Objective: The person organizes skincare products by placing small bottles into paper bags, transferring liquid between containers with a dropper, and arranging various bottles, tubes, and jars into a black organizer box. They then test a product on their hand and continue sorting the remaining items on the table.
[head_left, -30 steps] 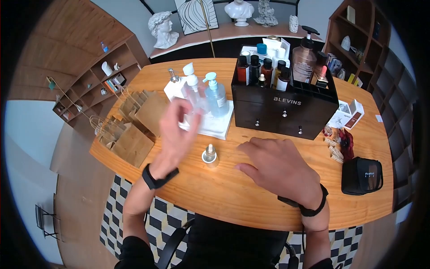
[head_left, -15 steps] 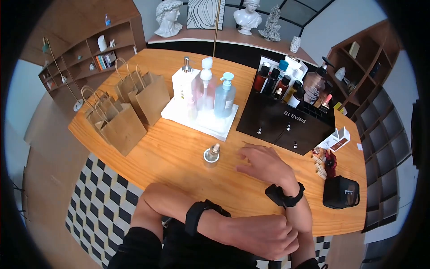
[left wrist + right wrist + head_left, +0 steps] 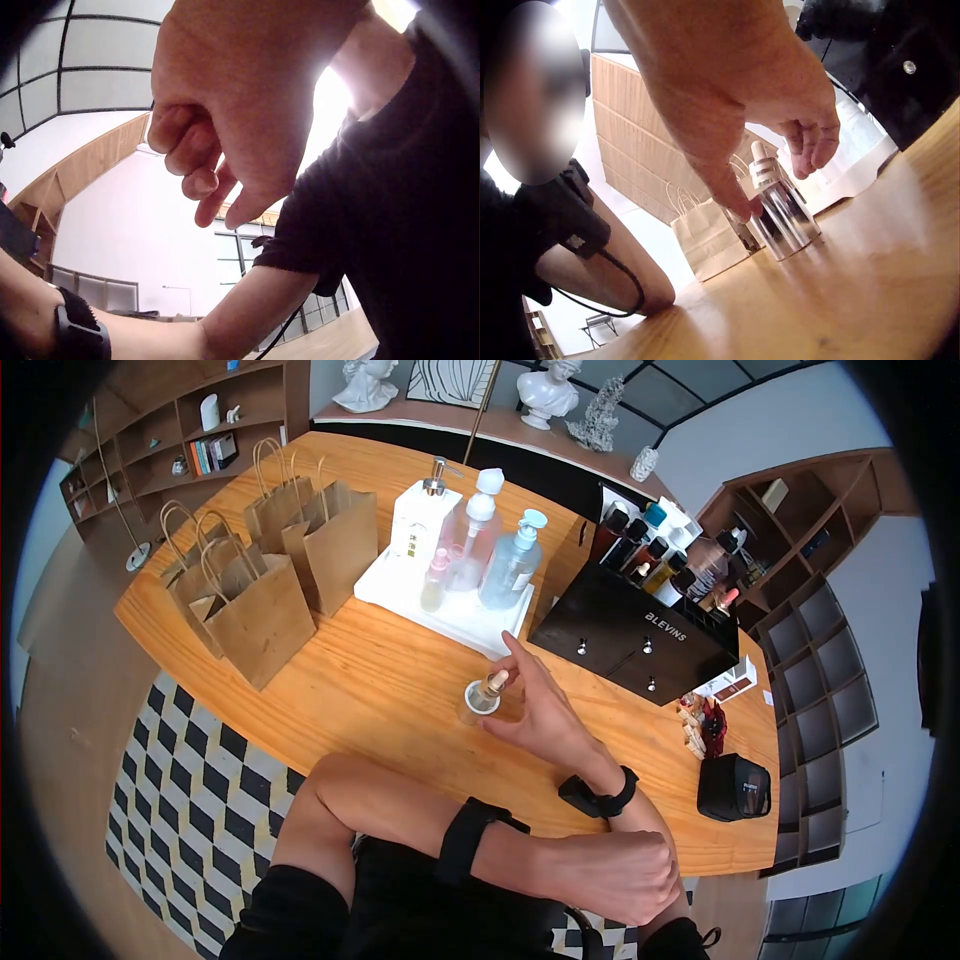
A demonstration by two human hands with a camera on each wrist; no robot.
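A small dropper bottle with a pale rubber bulb and silver collar stands upright on the wooden table. My right hand reaches around it from the right, thumb and fingers spread. In the right wrist view, the thumb tip is right at the near side of the dropper bottle, while the fingers hang past its other side, not closed on it. My left hand is held low over my right forearm, near the table's front edge. Its fingers are loosely curled with nothing in them, as the left wrist view shows.
Behind the dropper bottle, a white tray holds several pump bottles. The black organizer full of cosmetics stands back right. Brown paper bags stand at the left. A black pouch, a dark red flower and a small box lie right.
My left hand has swung from near the pump bottles down across my right forearm. A small pink-capped bottle now stands on the tray's front. My right hand has moved left to the dropper bottle.
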